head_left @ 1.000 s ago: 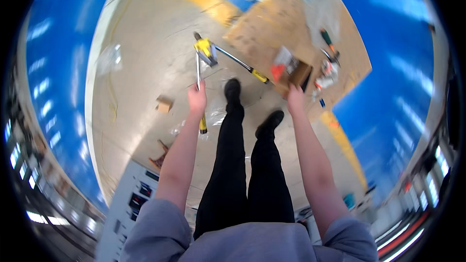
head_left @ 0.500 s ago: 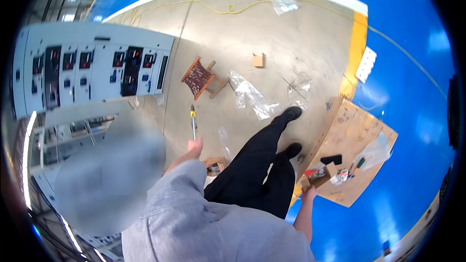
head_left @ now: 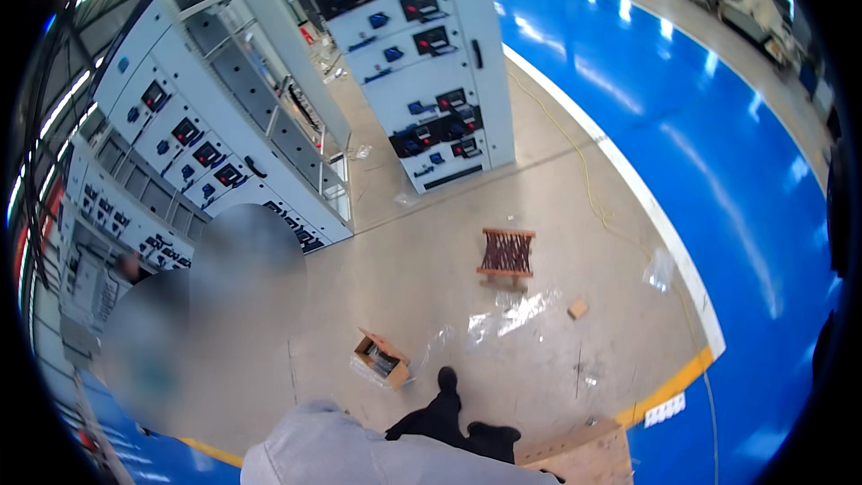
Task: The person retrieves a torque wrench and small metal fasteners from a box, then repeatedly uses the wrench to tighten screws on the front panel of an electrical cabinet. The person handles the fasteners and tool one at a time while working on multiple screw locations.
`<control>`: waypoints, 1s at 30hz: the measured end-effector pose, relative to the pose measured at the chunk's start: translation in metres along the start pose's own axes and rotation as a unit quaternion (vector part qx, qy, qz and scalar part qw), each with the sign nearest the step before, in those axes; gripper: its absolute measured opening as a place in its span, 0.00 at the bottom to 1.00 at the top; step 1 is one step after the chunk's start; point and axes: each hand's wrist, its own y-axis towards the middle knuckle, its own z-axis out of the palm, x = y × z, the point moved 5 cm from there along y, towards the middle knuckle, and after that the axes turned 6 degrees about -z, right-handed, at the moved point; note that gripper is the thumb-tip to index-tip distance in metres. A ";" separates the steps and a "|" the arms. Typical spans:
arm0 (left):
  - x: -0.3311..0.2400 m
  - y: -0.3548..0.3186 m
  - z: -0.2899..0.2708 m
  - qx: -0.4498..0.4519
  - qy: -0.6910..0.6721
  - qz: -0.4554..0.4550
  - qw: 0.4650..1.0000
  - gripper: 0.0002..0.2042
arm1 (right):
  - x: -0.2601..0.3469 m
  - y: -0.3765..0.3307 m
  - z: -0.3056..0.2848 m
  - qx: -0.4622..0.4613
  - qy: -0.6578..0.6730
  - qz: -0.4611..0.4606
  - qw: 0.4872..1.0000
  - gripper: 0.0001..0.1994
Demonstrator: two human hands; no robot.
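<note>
Neither of my hands shows now; only my grey sleeve and shirt and my dark trouser legs come in at the lower edge. An open cardboard box with dark contents stands on the floor ahead of my feet. Farther off is a low wooden stool with a dark woven seat. A small closed cardboard box lies to the right of it. Crumpled clear plastic is spread between the stool and my feet. The wooden work surface is cut off at the bottom.
Tall grey electrical cabinets stand ahead, with more cabinets on the left. A yellow cable runs along the floor beside a white border strip. A white power strip lies near the yellow floor line. Blurred patches hide the lower left.
My view has swung left and up toward the cabinets. The left hand with a yellow-and-black-handled tool and the right hand at a small cardboard box have both left the picture.
</note>
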 end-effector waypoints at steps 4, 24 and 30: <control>0.032 0.005 0.007 0.027 -0.063 -0.093 0.993 0.26 | 0.097 -0.015 0.072 0.007 -0.055 -0.073 0.996 0.24; -0.341 0.195 -0.204 0.065 -0.182 0.189 0.963 0.31 | 0.359 -0.066 0.495 0.181 -0.556 -0.358 0.728 0.24; -0.474 0.212 -0.211 0.153 -0.292 0.195 0.924 0.25 | 0.437 -0.083 0.665 0.222 -0.722 -0.438 0.487 0.22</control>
